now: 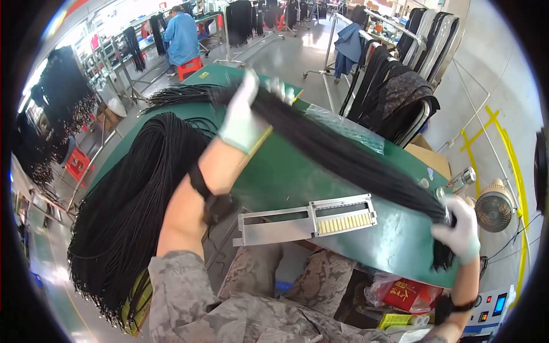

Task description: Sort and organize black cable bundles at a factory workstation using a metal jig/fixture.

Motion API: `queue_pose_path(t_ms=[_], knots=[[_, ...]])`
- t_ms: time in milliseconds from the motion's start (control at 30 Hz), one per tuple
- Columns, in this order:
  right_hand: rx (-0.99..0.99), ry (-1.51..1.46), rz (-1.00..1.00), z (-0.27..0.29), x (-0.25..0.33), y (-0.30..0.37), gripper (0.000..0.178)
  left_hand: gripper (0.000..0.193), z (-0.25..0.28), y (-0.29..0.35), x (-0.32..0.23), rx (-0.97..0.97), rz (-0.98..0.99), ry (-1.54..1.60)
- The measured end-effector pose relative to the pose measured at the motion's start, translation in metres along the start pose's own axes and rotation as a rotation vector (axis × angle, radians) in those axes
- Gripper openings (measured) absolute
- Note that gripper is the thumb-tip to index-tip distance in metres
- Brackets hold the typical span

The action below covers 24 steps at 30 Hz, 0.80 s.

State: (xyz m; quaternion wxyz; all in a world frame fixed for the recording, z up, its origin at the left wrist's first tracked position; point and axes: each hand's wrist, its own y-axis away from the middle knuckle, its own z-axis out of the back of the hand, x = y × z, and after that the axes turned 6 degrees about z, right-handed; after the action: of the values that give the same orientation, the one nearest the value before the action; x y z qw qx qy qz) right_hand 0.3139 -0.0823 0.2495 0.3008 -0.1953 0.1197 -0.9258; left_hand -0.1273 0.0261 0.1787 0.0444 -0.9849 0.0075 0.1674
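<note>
A long bundle of black cables [337, 157] stretches slantwise over the green table between my two white-gloved hands. At the far side, my left hand [243, 114] is closed round the bundle, blurred by motion; loose cable ends [183, 96] trail out to its left. My right hand [460, 228] grips the bundle close to its other end at the right, with short tips hanging below the fist. A silver metal fixture [274, 227] with a row of gold-coloured blocks lies at the near table edge, below the bundle. To the left, a large heap of black cables [143, 188] droops over the table's side.
The green table [274, 177] carries clear plastic bags [349, 130] at its far right edge. A small fan [494, 208] and a device with a blue display [489, 311] stand at the right. Racks of hanging cables [57, 97] and a seated person in blue [182, 37] are farther off.
</note>
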Motion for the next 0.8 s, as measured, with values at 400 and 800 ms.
queue_pose_path(t_ms=[400, 800], knots=[[0.195, 0.15, 0.31, -0.298, 0.09, -0.31, 0.066, 0.061, 0.071, 0.165, -0.035, -0.128, -0.071, -0.919], [0.205, -0.236, 0.428, -0.299, 0.081, -0.131, 0.068, 0.034, 0.137, 0.19, 0.045, -0.036, -0.084, -2.315]])
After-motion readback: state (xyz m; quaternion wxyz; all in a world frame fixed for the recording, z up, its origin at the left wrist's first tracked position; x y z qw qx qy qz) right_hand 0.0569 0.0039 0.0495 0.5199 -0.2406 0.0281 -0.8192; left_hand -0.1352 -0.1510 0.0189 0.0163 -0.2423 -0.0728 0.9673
